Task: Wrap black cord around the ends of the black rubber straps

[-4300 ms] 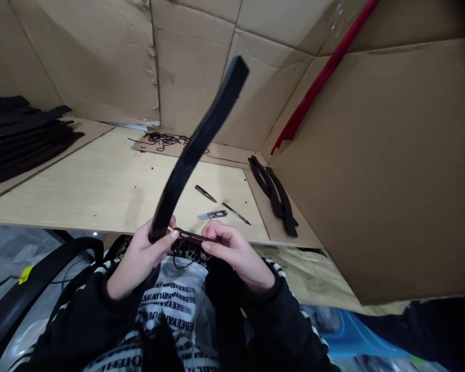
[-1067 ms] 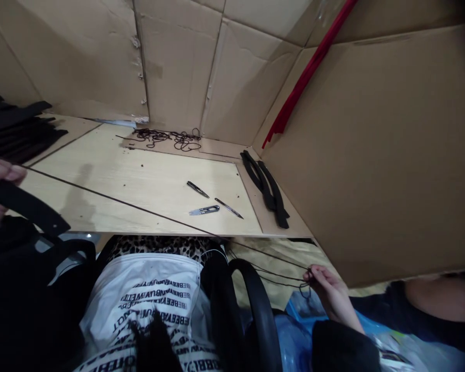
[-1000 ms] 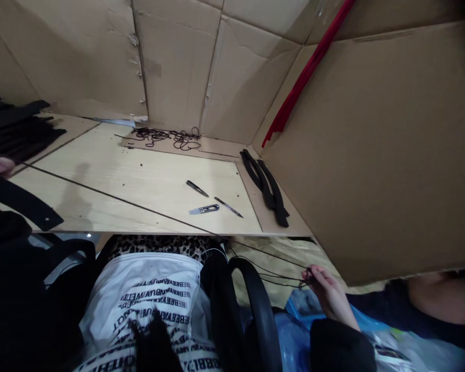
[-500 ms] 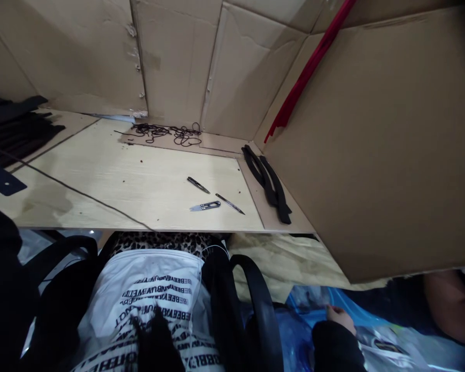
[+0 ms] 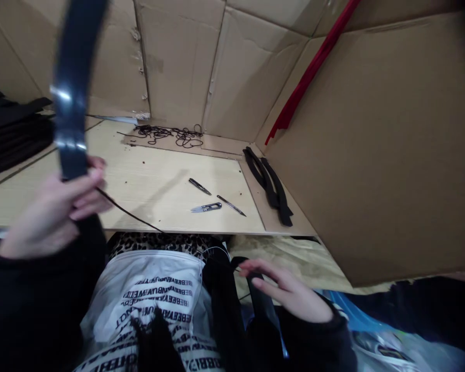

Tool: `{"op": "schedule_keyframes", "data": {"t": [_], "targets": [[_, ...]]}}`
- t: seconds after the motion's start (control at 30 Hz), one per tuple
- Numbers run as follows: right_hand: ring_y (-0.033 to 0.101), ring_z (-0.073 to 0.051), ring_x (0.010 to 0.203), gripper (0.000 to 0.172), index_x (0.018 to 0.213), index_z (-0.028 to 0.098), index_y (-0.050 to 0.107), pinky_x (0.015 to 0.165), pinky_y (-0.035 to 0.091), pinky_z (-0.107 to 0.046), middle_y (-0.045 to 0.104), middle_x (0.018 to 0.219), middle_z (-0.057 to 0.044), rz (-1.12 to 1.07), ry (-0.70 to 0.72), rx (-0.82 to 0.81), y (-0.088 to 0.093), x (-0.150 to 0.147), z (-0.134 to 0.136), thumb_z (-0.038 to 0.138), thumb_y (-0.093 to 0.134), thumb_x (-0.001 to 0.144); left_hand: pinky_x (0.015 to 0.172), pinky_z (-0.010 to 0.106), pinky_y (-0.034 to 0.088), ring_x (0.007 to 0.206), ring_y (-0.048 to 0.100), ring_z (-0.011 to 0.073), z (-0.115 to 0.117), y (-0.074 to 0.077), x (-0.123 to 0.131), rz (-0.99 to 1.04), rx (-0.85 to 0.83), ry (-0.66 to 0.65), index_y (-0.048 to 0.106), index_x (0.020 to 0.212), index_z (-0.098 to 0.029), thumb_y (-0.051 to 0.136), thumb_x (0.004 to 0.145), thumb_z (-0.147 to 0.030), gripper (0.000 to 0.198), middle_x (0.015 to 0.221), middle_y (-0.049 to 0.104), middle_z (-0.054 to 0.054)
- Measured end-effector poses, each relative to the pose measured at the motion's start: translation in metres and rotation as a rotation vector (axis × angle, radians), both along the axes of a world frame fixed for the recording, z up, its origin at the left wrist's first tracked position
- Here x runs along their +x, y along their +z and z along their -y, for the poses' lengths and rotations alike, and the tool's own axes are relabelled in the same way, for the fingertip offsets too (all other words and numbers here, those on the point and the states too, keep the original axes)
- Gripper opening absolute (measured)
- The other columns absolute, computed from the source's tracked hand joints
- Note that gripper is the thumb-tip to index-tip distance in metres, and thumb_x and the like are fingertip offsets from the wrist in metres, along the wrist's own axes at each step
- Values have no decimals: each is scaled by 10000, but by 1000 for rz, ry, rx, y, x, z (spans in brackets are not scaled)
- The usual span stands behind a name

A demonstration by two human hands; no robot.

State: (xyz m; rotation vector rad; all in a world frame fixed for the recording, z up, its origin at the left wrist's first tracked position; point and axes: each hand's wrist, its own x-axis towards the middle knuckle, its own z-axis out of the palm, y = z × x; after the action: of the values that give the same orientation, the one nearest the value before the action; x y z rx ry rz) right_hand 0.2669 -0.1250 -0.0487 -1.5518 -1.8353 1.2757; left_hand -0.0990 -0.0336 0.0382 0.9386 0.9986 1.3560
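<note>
My left hand [image 5: 62,206] is raised at the left, its fingers closed around a glossy black strap [image 5: 73,103]. The strap stands upright above the fist, and a dark length hangs below it. A thin dark cord [image 5: 129,213] runs from beside that hand down over the table's front edge towards the right. My right hand [image 5: 289,289] is low at the right, over a black armrest [image 5: 261,299]. Its fingertips appear to pinch the cord, though the dark background partly hides this. Two thread snips [image 5: 207,207] [image 5: 199,186] and a slim pointed tool [image 5: 231,205] lie on the table.
Cardboard walls [image 5: 178,62] enclose the back and right of the table [image 5: 170,170]. Dark strips [image 5: 15,134] are piled at left; tangled cord [image 5: 170,133] lies at the back. More black straps [image 5: 269,186] rest at right. A red strip [image 5: 310,72] hangs on the cardboard.
My left hand has come into view with the black strap held up. My right hand has moved left and up from the lower right. The cord has shifted; the tools stay put.
</note>
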Motion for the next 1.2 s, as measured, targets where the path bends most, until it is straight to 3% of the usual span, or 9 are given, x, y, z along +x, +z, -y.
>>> {"op": "schedule_keyframes", "data": {"t": [0.13, 0.2, 0.27, 0.5, 0.6, 0.8, 0.9, 1.03, 1.2], "targets": [[515, -174, 1155, 463, 1315, 233, 403, 987, 451, -329, 380, 1389, -98, -242, 70, 374, 34, -99, -18, 312, 530, 877, 378, 87, 271, 336, 247, -1, 16, -33, 52, 63, -103, -379, 502, 882, -201, 624, 810, -236, 146, 446, 264, -124], [576, -149, 1025, 590, 1377, 244, 298, 868, 523, -290, 249, 1450, -112, -302, 44, 400, 33, -129, -28, 333, 562, 856, 367, 94, 257, 347, 251, 5, 23, -43, 70, 35, -149, -439, 504, 870, -199, 625, 816, -285, 157, 446, 283, -122], [588, -105, 802, 571, 1373, 236, 307, 699, 548, -258, 344, 1369, -121, -273, -13, 439, 28, -144, -35, 339, 546, 864, 344, 95, 234, 363, 278, 7, 28, -47, 80, 18, -167, -446, 519, 838, -184, 647, 799, -318, 189, 483, 352, -104], [471, -100, 630, 347, 1152, 143, 591, 644, 468, -236, 577, 778, -28, -112, -40, 702, 30, -140, -47, 280, 599, 834, 359, 125, 211, 321, 260, 8, 35, -60, 77, 148, -166, -454, 526, 887, -179, 573, 782, -564, 401, 428, 402, -100], [442, -88, 574, 276, 1036, 146, 662, 593, 438, -217, 555, 691, -6, -113, -17, 707, 31, -133, -50, 288, 648, 799, 373, 151, 213, 285, 272, 28, 37, -63, 80, 217, -202, -479, 524, 871, -178, 336, 827, -668, 527, 368, 395, -82], [474, -90, 561, 220, 965, 134, 705, 569, 414, -218, 531, 629, -6, -193, 73, 561, 29, -131, -55, 270, 580, 845, 379, 158, 261, 264, 334, 45, 39, -61, 82, 211, -219, -402, 520, 795, -165, 339, 875, -588, 466, 340, 454, -49], [448, -82, 528, 201, 876, 122, 699, 526, 394, -213, 549, 627, -5, -305, 126, 428, 27, -132, -56, 274, 573, 841, 368, 165, 282, 230, 325, 53, 36, -66, 80, 233, -248, -537, 536, 897, -162, 293, 858, -635, 533, 325, 498, -25], [468, -78, 513, 168, 780, 124, 660, 605, 429, -229, 552, 567, 7, -269, 82, 542, 29, -133, -50, 233, 553, 849, 353, 167, 299, 219, 367, 73, 30, -77, 80, 284, -275, -733, 501, 1050, -184, 143, 806, -720, 689, 377, 570, 6], [549, -83, 509, 180, 770, 137, 620, 564, 429, -200, 595, 543, 8, -287, 59, 468, 33, -135, -47, 182, 483, 877, 460, 187, 419, 402, 530, 96, 38, -82, 85, 140, -90, -465, 471, 1064, -207, 517, 750, -662, 555, 577, 631, -13]]}}
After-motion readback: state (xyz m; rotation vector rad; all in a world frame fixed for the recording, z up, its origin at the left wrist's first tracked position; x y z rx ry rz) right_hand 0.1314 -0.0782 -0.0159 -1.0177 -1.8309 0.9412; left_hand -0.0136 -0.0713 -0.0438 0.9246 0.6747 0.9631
